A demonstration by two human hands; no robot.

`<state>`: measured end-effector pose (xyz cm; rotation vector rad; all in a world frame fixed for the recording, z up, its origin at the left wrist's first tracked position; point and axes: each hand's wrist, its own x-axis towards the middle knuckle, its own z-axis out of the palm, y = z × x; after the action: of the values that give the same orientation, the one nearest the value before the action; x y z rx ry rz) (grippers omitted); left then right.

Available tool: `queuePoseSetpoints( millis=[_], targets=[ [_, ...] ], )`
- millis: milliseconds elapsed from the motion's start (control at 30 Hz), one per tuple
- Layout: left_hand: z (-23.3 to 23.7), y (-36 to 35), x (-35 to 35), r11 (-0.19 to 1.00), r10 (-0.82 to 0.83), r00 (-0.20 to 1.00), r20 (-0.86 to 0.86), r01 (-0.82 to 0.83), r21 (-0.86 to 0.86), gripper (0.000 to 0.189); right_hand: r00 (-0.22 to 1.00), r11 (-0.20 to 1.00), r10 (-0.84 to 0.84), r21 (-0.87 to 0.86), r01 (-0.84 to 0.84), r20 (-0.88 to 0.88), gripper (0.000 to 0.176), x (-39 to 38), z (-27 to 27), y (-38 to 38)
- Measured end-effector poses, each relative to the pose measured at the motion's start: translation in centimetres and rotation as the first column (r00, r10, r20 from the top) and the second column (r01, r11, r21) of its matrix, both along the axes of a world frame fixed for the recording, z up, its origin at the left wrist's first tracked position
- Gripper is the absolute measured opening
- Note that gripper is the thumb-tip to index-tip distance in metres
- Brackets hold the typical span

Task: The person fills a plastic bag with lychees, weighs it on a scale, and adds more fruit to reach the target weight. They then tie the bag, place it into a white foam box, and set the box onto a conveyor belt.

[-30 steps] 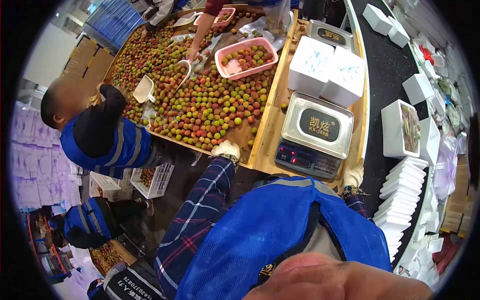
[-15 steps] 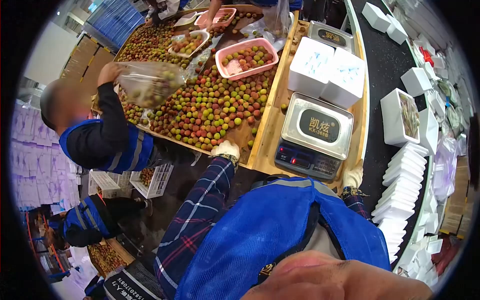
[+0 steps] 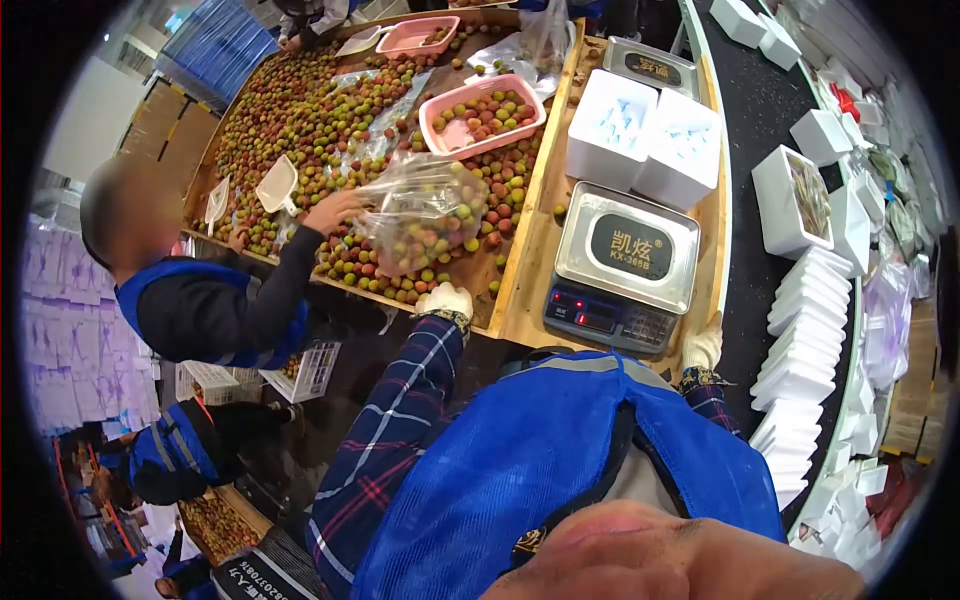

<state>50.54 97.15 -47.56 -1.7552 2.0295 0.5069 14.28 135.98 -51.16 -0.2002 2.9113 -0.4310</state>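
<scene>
My left hand [image 3: 445,300], in a pale glove with a patterned cuff, rests on the front edge of the wooden fruit table [image 3: 480,322], its fingers partly curled over the rim. Round red and green fruit [image 3: 400,285] lies just beyond it. My right hand [image 3: 702,348], gloved too, is at the right edge of the wooden stand, beside the digital scale [image 3: 625,255]; its fingers are bunched at the edge. Nothing lies on the scale's steel plate, and its red display is lit. A co-worker's hand holds a clear bag of fruit [image 3: 425,215] near my left hand.
A pink basket [image 3: 482,115] of fruit stands on the table. Two white foam boxes [image 3: 645,135] are behind the scale. On the right, a dark conveyor [image 3: 765,250] bears foam boxes and stacked lids [image 3: 800,340]. A co-worker [image 3: 200,290] stands at the left.
The co-worker's bag of fruit has moved right and down, towards my left hand. A white scoop now lies on the fruit at the left. My hands have barely moved.
</scene>
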Motion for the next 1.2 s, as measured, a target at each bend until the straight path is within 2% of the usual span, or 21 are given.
queuePoseSetpoints(
  millis=[100, 200, 233, 600, 933, 1200],
  targets=[
    [-0.1, -0.1, 0.1, 1.0, 0.008, 1.0, -0.018, -0.008, 0.01, 0.055, 0.993, 0.998, 0.058, 0.018, -0.056, -0.099, 0.078, 0.2, -0.8, 0.4],
    [0.1, 0.1, 0.0, 1.0, 0.008, 1.0, -0.011, -0.008, -0.006, 0.054, 0.99, 0.991, 0.088, 0.106, -0.077, -0.106, 0.078, -0.3, -1.8, 0.7],
    [0.1, 0.1, 0.0, 1.0, 0.009, 1.0, -0.016, -0.009, -0.008, 0.054, 0.998, 0.992, 0.049, 0.117, -0.044, -0.039, 0.079, -0.5, -1.6, 0.4],
    [0.1, 0.2, -0.5, 1.0, 0.011, 1.0, 0.024, -0.012, 0.014, 0.058, 0.997, 0.997, 0.051, 0.054, -0.048, -0.059, 0.075, 0.1, 0.5, -0.3],
    [-1.6, -0.3, -0.1, 1.0, 0.023, 0.999, 0.03, -0.023, 0.014, 0.056, 0.999, 0.999, 0.032, 0.011, -0.031, -0.037, 0.076, 0.2, 0.0, -0.1],
    [-1.2, 0.0, -0.3, 0.999, 0.046, 0.999, 0.019, -0.046, 0.002, 0.055, 0.999, 0.999, 0.026, 0.02, -0.025, -0.037, 0.075, 0.3, 0.0, -0.3]
  ],
)
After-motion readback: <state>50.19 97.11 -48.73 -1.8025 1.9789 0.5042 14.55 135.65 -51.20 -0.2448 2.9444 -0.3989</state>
